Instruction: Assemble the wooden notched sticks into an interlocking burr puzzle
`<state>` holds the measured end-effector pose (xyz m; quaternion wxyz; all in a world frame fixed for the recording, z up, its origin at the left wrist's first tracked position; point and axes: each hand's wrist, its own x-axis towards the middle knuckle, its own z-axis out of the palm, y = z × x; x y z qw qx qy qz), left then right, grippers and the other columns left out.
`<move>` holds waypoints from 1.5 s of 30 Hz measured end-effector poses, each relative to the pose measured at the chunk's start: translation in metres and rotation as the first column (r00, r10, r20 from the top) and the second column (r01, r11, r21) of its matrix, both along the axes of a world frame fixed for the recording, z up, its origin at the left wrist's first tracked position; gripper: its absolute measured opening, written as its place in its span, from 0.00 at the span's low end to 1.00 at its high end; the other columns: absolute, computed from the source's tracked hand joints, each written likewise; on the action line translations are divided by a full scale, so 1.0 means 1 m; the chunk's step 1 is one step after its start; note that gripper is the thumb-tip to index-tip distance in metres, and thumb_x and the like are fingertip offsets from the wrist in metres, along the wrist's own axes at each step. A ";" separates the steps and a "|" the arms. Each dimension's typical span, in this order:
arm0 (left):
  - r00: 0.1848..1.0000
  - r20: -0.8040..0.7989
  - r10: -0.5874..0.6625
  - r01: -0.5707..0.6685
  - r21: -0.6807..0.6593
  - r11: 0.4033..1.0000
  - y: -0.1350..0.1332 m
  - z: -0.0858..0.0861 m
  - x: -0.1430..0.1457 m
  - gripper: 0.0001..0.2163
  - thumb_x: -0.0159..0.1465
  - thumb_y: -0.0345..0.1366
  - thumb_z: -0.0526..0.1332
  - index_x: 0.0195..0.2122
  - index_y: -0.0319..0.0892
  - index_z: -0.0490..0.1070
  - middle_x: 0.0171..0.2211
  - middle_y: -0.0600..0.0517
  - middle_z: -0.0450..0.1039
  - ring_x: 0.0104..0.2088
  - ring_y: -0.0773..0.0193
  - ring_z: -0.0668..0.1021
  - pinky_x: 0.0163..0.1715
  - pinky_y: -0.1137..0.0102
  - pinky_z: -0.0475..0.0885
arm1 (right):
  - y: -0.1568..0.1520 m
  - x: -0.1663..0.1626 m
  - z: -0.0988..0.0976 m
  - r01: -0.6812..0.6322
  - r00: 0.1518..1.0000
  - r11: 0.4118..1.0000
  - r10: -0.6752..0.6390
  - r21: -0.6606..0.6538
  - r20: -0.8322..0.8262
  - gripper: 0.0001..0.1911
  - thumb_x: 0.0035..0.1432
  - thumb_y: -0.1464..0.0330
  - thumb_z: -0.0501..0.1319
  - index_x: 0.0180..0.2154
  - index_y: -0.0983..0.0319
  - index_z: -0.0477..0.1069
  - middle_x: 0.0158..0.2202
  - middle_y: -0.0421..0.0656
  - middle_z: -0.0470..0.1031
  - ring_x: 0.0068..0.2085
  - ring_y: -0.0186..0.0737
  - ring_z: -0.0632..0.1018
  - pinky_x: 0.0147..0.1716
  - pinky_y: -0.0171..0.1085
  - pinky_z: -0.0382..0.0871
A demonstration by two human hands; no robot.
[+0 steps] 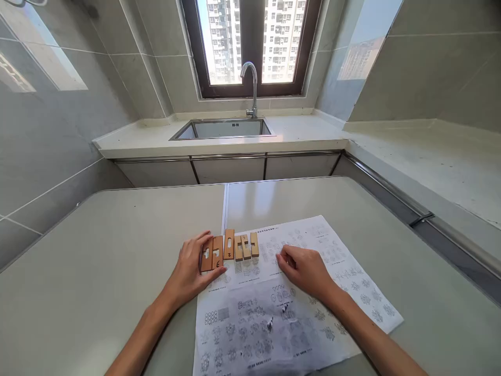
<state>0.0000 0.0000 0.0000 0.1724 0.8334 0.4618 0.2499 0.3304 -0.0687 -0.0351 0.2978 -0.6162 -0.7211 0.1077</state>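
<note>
Two bare hands at work on a pale counter (pixel 117 245), seen from a head cam. Left hand (pixel 191 269) lies w/ fingers loosely spread, thumb and fingertips cupping the left end of a row of wooden puzzle pieces (pixel 229 248); it touches the two leftmost blocks, nothing lifted. The pieces, six or so notched tan bars, stand side by side in a line near the counter's middle, a bit toward its near edge, straddling the top-left corner of a printed instruction sheet (pixel 297 313). One bar sits slightly farther back than the rest. Handwritten marks show on a few, too small to read.

Right hand (pixel 307 271) rests on the sheet just right of the row, apart from the blocks; fingers curled in together, tips pressed to the paper, holding nothing. The sheet, covered w/ small b&w diagrams, lies skewed, running from the counter's centre to its near-right side.

Beyond the counter's far edge: a 2nd worktop w/ a steel sink (pixel 227 129) and curved tap (pixel 252 89) under a dark-framed window (pixel 250 47); apartment towers outside. Grey tiled walls on both sides.
</note>
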 end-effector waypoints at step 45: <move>0.997 -0.081 -0.013 0.014 0.007 1.000 -0.003 0.001 -0.012 0.35 0.61 0.52 0.73 0.66 0.51 0.63 0.58 0.45 0.73 0.57 0.44 0.74 0.54 0.51 0.75 | -0.004 -0.003 -0.001 -0.005 0.999 0.999 0.003 -0.052 -0.047 0.20 0.72 0.59 0.54 0.26 0.58 0.57 0.20 0.35 0.64 0.22 0.35 0.65 0.26 0.35 0.54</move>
